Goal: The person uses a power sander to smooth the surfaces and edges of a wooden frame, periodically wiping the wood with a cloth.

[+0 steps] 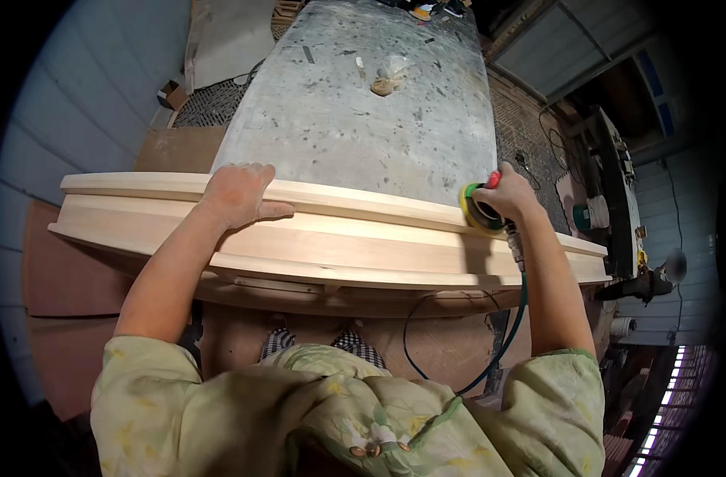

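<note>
A long, pale wooden piece with moulded, stepped edges (363, 242) lies crosswise in front of me, over the near end of a grey, spotted table (339, 135). My left hand (240, 195) grips its far raised edge left of the middle, fingers over the top and thumb along the near side. Toward the right end, my right hand (510, 193) is wrapped round an air sander (480, 213) with a yellow-green pad and a red lever. The pad is tilted against the far raised edge. From the sander a dark green air hose (518, 318) hangs and loops below the wood.
On the table lie a clear plastic bag with something brown (387, 79) and small scraps. More tools (422, 12) sit at its far end. A dark bench (613, 191) stands at the right, near a white tub (597, 213). Brown boards (69, 270) lean at the left.
</note>
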A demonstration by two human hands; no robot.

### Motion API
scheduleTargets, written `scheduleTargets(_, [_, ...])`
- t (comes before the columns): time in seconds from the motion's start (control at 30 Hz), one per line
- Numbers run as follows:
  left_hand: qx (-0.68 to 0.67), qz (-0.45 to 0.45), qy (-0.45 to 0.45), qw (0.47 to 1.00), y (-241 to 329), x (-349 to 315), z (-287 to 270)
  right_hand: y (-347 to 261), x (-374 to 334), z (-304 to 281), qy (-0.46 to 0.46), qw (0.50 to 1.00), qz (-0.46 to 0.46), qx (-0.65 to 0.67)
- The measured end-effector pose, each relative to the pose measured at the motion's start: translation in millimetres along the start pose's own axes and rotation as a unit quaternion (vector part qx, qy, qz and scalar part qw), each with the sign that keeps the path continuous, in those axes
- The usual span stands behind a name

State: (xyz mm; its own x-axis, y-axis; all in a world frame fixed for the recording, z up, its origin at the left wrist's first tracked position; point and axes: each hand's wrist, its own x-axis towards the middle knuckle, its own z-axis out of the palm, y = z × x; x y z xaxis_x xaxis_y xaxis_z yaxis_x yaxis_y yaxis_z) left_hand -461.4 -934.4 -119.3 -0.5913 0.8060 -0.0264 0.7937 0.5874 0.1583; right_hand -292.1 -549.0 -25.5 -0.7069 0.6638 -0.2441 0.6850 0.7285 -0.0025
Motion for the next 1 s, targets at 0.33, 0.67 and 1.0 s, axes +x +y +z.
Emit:
scheduleTargets(0.33, [-0.004, 0.007, 0.007, 1.000, 2.8, 3.2, -2.0, 33.2, -3.4, -1.6, -0.015, 0.999, 0.021, 0.030])
scheduleTargets(0.67, [0.022, 0.003, 0.048, 0.999, -6.6, -6.7, 9.4, -8.0, -69.4, 50.4, 0.218, 0.883, -0.416, 0.019])
scheduleTargets(1.0, [0.007, -0.012, 0.043, 0.999, 51.4, 19.2, 7.2, 229.3, -31.5, 34.7, 0.227, 0.966, -0.118, 0.050])
